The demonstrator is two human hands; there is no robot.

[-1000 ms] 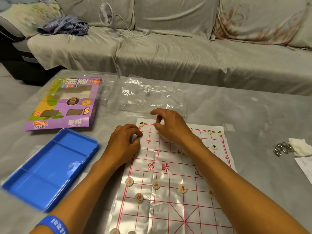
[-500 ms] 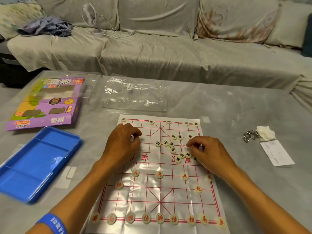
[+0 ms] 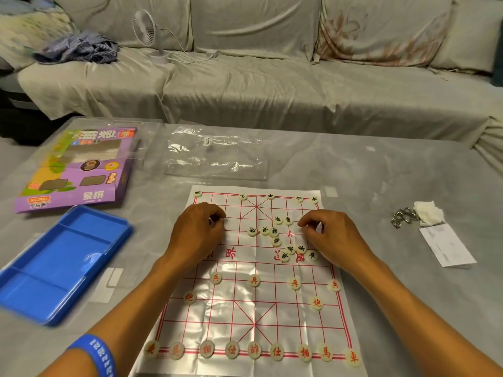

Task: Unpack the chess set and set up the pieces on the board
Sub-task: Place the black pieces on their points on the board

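Chess pieces with black lettering [image 3: 275, 232] lie in a loose cluster on the far half of the board [image 3: 253, 308], between the two hands and nearer the right one. The board is a thin glossy sheet with a red grid, spread flat on the table [image 3: 381, 172], its long axis running from the person toward the sofa [image 3: 272, 85]. A few black pieces sit along its far edge. Red-lettered pieces [image 3: 254, 351] fill the near row in a straight line, with two cannons and four visible soldiers above them.

The left hand [image 3: 197, 231] rests knuckles-up on the board's far left part, fingers curled under with the tips together; I cannot tell whether they hold a piece. Its wrist wears a blue band [image 3: 94, 355]. The right hand [image 3: 330, 234] hovers just right of the cluster, fingers bent, thumb and forefinger drawn close as in a pinch; what they grip, if anything, is hidden. Both forearms reach in from the near edge.

Left of the board lie a blue tray [image 3: 62, 263], a purple box [image 3: 76, 175] and a clear plastic bag [image 3: 215, 153].
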